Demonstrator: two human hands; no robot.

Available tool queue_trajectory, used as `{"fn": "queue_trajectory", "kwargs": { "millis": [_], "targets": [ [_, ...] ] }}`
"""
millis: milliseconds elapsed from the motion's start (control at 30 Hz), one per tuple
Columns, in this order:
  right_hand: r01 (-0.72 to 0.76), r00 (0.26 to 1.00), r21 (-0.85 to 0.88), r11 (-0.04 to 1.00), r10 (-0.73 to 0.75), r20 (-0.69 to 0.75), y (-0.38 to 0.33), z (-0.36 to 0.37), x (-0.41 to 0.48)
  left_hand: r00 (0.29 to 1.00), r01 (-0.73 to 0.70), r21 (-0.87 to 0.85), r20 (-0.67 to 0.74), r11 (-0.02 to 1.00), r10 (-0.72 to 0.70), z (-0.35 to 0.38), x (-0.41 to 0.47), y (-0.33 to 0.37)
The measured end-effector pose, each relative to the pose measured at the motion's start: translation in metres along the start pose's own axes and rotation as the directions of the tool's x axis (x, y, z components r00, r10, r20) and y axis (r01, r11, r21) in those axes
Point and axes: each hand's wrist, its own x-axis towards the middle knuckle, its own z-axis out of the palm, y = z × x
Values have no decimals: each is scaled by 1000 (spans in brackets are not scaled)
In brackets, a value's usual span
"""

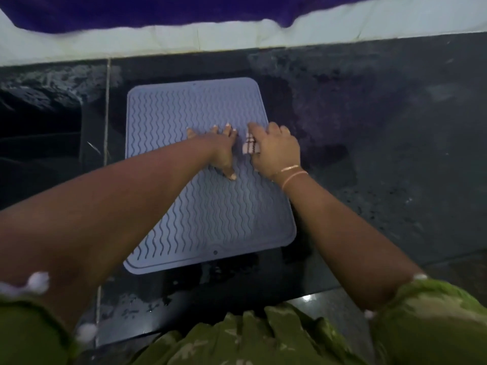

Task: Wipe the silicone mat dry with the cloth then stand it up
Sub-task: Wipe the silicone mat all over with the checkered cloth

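A pale blue-grey silicone mat (200, 206) with wavy ridges lies flat on the dark stone counter (369, 154). My left hand (221, 151) presses on the mat's middle, palm down, fingers spread. Just to its right, my right hand (276, 151) is closed over a small checked cloth (250, 147), holding it against the mat near the right edge. Most of the cloth is hidden under that hand.
Water drops and wet patches show on the counter around the mat, mostly at the front and right. A white tiled wall (237, 35) runs along the back with a purple cloth (158, 11) hanging over it. The counter's front edge (316, 293) is near my body.
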Motion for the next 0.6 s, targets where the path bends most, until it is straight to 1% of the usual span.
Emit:
{"fn": "queue_trajectory", "kwargs": {
  "millis": [100,233,333,433,600],
  "targets": [
    [-15,1000,23,1000,14,15,-2,-4,-18,1000,0,3,-5,1000,0,0,-1,-1],
    [27,998,44,999,-25,-55,-5,1,-111,999,-25,-5,-24,1000,25,0,-2,-3],
    [37,998,38,999,-35,-53,-2,5,-160,999,-28,-1,-17,1000,28,1,-2,-4],
    [3,999,63,998,0,-46,1,6,-152,1000,-24,26,-3,999,24,-1,-2,0],
    [7,999,88,996,-3,-47,5,2,-70,1000,7,61,5,998,-7,-6,-1,7]
  ]
}}
